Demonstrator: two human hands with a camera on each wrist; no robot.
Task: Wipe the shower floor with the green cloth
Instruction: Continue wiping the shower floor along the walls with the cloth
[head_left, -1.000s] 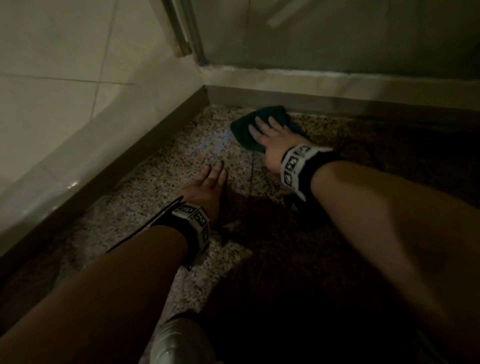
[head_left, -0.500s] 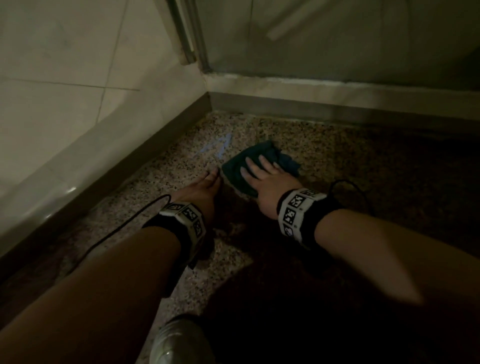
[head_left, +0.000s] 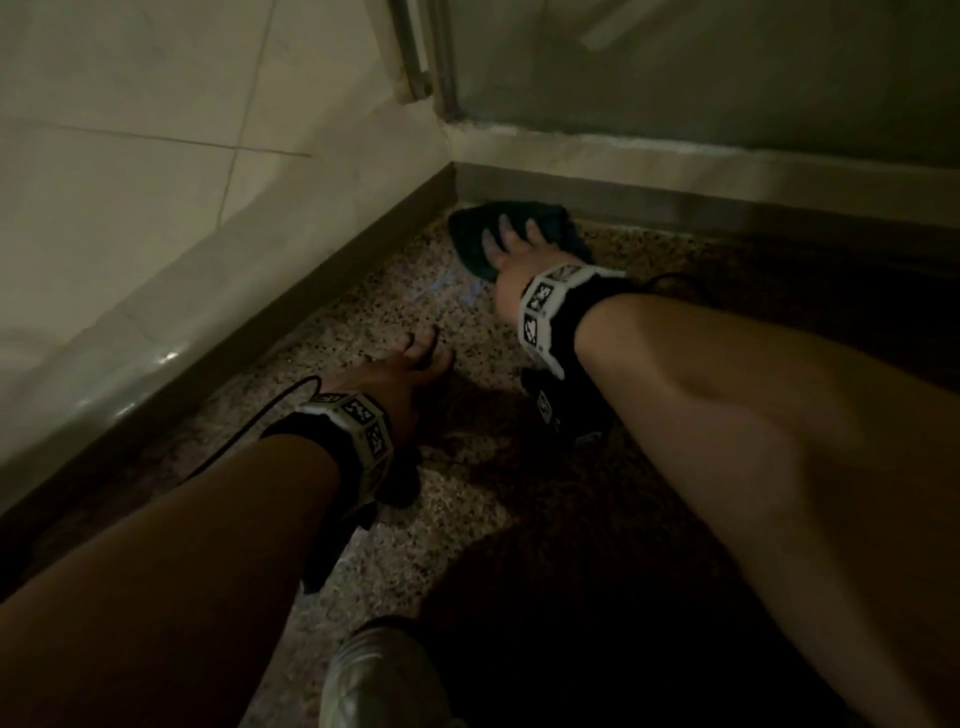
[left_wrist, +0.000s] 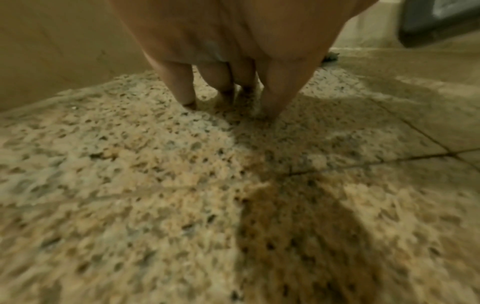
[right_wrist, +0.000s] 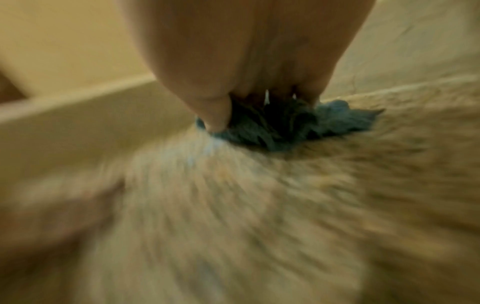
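Observation:
The green cloth (head_left: 470, 236) lies bunched on the speckled shower floor (head_left: 374, 322), pushed close to the far corner under the raised curb. My right hand (head_left: 511, 244) presses down on it with spread, straight fingers. The right wrist view, blurred by motion, has the cloth (right_wrist: 337, 121) under my fingertips (right_wrist: 215, 115). Nearer to me, my left hand (head_left: 410, 358) rests flat on the bare floor with its fingers straight. In the left wrist view its fingertips (left_wrist: 275, 98) touch the stone (left_wrist: 155, 164).
A tiled wall with a low ledge (head_left: 156, 312) runs along the left. A curb (head_left: 675, 171) and a glass door frame (head_left: 421, 52) close the far side. A shoe toe (head_left: 374, 680) shows at the bottom. A thin black cable (head_left: 249, 431) trails from the left wrist.
My right hand has pushed the cloth away from beside the left hand up into the far corner by the curb. The left hand has stayed planted on the floor.

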